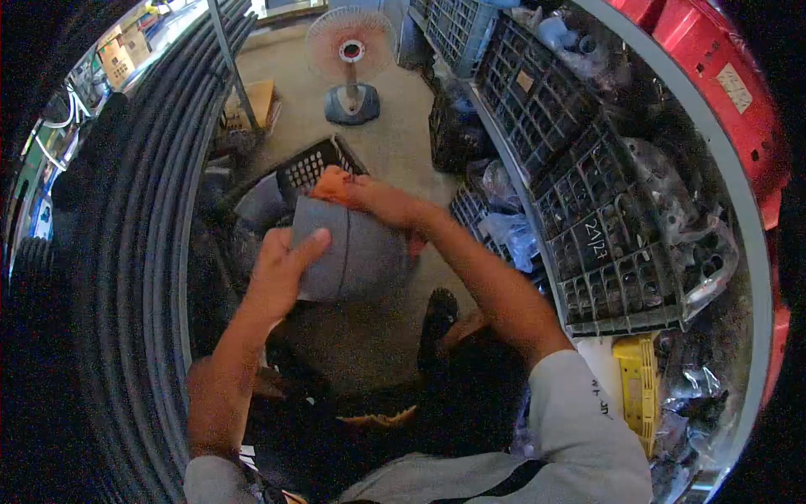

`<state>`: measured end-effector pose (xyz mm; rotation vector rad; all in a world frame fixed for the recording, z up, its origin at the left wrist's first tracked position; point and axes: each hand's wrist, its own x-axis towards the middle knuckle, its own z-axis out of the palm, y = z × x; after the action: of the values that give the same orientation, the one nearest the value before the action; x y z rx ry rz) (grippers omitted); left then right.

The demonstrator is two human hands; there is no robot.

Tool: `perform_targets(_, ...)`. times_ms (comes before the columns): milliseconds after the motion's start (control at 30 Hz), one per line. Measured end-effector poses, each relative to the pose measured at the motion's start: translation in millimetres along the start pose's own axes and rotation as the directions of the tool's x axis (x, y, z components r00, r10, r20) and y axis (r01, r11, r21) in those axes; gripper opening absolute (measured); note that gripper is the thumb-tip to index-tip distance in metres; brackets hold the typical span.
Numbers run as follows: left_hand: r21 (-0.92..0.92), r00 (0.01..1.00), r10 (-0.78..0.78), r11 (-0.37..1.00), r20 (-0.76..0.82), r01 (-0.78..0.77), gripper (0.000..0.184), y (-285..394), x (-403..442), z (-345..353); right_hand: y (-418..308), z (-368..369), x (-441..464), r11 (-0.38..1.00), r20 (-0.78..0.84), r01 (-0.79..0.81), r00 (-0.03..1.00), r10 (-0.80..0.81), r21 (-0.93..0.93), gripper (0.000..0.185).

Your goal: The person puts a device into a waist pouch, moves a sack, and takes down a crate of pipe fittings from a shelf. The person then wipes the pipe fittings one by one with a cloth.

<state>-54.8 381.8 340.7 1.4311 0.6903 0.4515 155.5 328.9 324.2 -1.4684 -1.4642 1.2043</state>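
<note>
**Grey piece [327, 260], raised off the floor, two hands on the work**

Positions read by clock face, centred on grey piece. Located just below the dark crate [312, 165], partly overlapping it in view. Straight, pale-edged end pointing to 9 o'clock; opposite end toward 3, in shade and blurred. Dark line across the face, roughly 12 to 6. Long axis: appears to lie 9 to 3, only slightly longer that way; cannot tell firmly.

Left hand [281, 267] at 9: thumb laid flat on the near face, clamping the edge; remaining fingers mostly hidden, cannot tell their spread. Right hand [376, 202] at 1: fingers bunched around an orange cloth-like item [334, 184], pressed near the top edge; fingertips not clear.

Surroundings: fan [353, 52] at 12, long black pipes [159, 185] at 10, black lattice crate [579, 227] with white marking at 3, yellow crate [638, 382] at 4.
</note>
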Motion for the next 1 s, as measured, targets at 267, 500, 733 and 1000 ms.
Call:
perform_targets(267, -0.414, 0.979, -0.194, 0.888, 0.056, 0.2, 0.039, 2, 9, -27, 26, 5, -3, 0.853, 0.202, -0.106, 0.979, 0.001, 0.511, 0.05)
perform_targets(500, -0.684, 0.987, -0.142, 0.713, 0.08, 0.158, 0.039, 8, 17, -34, 7, 10, -15, 0.565, -0.098, 0.133, 0.991, -0.092, 0.815, 0.042)
perform_targets(733, -0.628, 0.99, 0.082, 0.767, -0.111, -0.134, 0.037, 4, 14, -27, 25, 14, -3, 0.62, -0.649, 0.416, 0.733, 0.204, 0.665, 0.038)
perform_targets(1000, -0.629, 0.977, -0.023, 0.769, -0.213, -0.119, 0.037, 0, 22, -30, 9, 45, 1, 0.808, -0.729, 0.21, 0.352, -0.587, -0.55, 0.031)
